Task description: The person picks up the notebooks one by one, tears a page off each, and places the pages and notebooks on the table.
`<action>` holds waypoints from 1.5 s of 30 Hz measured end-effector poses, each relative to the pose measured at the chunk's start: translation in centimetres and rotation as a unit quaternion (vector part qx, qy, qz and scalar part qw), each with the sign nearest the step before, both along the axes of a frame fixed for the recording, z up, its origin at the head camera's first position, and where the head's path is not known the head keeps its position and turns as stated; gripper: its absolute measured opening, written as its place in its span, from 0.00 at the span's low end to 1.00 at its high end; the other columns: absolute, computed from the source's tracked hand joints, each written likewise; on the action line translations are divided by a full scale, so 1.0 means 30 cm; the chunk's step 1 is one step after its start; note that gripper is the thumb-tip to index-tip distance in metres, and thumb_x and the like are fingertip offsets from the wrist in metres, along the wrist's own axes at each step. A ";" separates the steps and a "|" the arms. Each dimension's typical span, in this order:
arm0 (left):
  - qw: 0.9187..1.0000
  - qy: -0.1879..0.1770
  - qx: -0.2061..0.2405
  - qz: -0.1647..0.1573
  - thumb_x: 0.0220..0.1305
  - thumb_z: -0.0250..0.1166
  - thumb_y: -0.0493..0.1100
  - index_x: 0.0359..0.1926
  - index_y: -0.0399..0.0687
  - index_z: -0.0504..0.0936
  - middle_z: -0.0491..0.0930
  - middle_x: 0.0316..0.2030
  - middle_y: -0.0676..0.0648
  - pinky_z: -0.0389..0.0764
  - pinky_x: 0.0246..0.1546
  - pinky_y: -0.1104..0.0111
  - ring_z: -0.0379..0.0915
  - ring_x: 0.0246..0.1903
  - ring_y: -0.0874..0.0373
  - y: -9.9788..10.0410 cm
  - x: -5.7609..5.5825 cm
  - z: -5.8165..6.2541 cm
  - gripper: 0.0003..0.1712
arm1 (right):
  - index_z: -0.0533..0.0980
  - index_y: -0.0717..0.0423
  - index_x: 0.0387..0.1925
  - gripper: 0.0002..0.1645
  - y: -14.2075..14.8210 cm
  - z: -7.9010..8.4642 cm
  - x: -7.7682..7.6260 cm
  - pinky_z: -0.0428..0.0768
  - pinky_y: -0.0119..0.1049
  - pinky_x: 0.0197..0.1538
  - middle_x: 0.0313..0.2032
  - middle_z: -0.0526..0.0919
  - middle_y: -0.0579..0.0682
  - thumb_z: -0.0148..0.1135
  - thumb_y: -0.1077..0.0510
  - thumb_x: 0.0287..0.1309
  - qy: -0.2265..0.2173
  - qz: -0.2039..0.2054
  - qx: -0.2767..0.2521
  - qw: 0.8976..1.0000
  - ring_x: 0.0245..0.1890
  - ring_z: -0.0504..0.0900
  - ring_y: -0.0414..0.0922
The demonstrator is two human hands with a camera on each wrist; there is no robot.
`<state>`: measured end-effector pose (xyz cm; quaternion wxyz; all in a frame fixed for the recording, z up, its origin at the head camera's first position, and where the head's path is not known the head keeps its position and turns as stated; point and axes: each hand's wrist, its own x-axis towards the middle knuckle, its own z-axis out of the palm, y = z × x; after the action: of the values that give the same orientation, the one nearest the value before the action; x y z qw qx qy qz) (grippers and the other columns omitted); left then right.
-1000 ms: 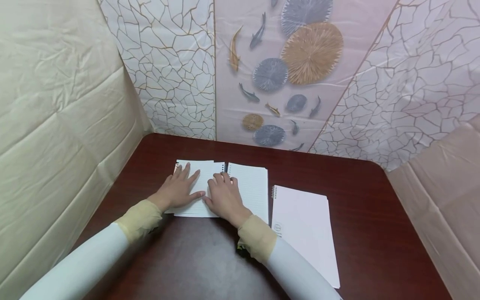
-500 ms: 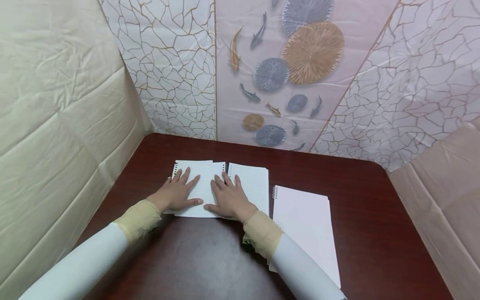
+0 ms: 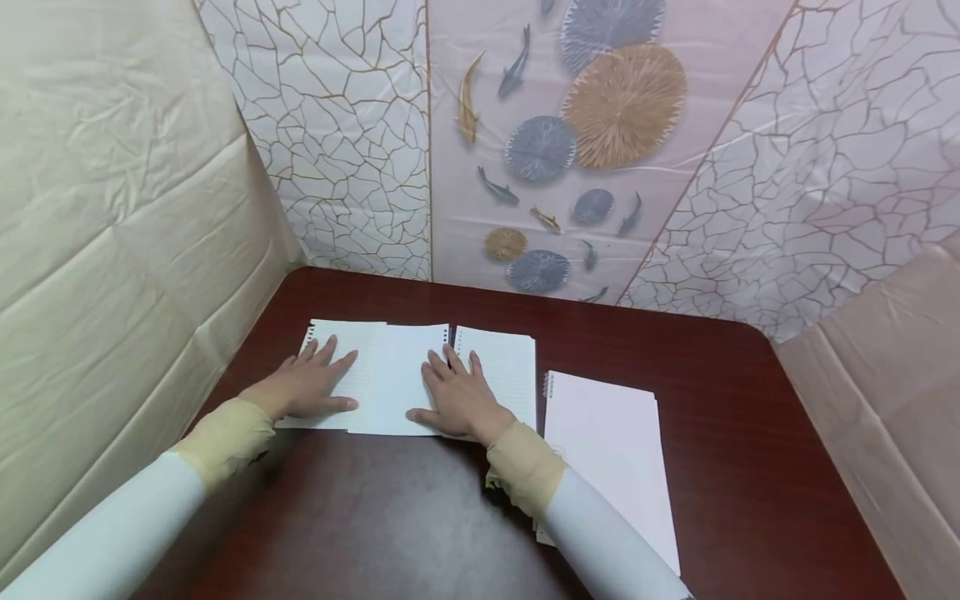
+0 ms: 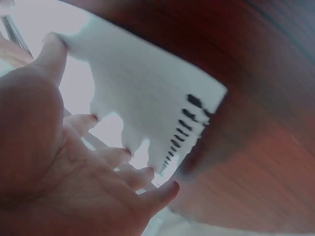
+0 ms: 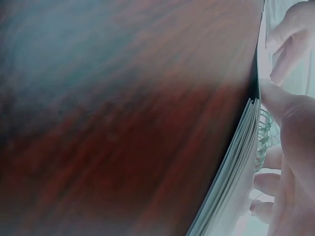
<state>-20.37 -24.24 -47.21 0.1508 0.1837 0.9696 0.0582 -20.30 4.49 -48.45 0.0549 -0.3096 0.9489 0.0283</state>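
A loose lined sheet (image 3: 362,335) with torn punch holes along its left edge lies partly over the left page (image 3: 405,358) of an open spiral notebook. My left hand (image 3: 306,390) rests on that sheet with fingers spread; in the left wrist view the straight fingers lie near the row of holes. My right hand (image 3: 462,398) lies on the open notebook across its middle, fingers extended, thumb on the left page. The right page (image 3: 510,375) shows beyond it. In the right wrist view, the metal spiral (image 5: 263,140) and page edges (image 5: 231,169) appear beside the right fingers.
A second spiral notebook (image 3: 607,450) with a plain white face lies to the right, partly under the right forearm. The dark red wooden table (image 3: 405,508) is bounded by cloth-covered walls at left, back and right.
My left hand has slid left with the loose sheet, baring more of the notebook's left page. Earlier, my right hand's bent fingers straightened and flattened onto the notebook.
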 end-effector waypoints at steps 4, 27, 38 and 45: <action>1.000 -0.008 -0.005 -0.001 0.65 0.62 0.69 0.80 0.45 0.53 0.42 0.76 0.23 0.53 0.64 0.24 0.36 0.71 0.20 -0.069 -0.006 0.010 0.55 | 0.55 0.52 0.79 0.53 0.010 0.002 0.000 0.49 0.66 0.76 0.80 0.52 0.53 0.44 0.22 0.67 -0.003 -0.003 0.004 1.000 0.79 0.41 0.56; 0.997 0.060 0.045 -0.004 0.72 0.57 0.67 0.77 0.43 0.61 0.48 0.76 0.25 0.57 0.67 0.31 0.44 0.71 0.21 -0.017 -0.031 0.074 0.46 | 0.61 0.52 0.77 0.49 0.073 0.016 0.042 0.54 0.67 0.73 0.79 0.54 0.57 0.51 0.26 0.68 0.036 -0.023 -0.108 0.993 0.78 0.48 0.56; 0.980 0.174 0.098 -0.026 0.69 0.55 0.72 0.80 0.51 0.56 0.50 0.79 0.34 0.57 0.71 0.37 0.41 0.76 0.34 0.230 -0.038 0.108 0.49 | 0.58 0.50 0.78 0.51 0.263 0.170 0.091 0.52 0.66 0.75 0.79 0.56 0.56 0.52 0.25 0.66 0.057 -0.102 -0.193 0.974 0.78 0.48 0.55; 0.955 0.242 0.170 -0.010 0.68 0.54 0.74 0.81 0.55 0.53 0.50 0.80 0.39 0.57 0.73 0.42 0.38 0.78 0.42 0.368 -0.045 0.171 0.50 | 0.56 0.49 0.79 0.51 0.447 0.265 0.110 0.52 0.68 0.73 0.78 0.57 0.57 0.56 0.28 0.65 0.123 -0.127 -0.252 0.951 0.79 0.46 0.54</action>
<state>-21.73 -13.21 -42.09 -0.1218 0.2248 0.9508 0.1747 -16.99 17.91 -40.49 -0.1389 -0.1842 0.9560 -0.1812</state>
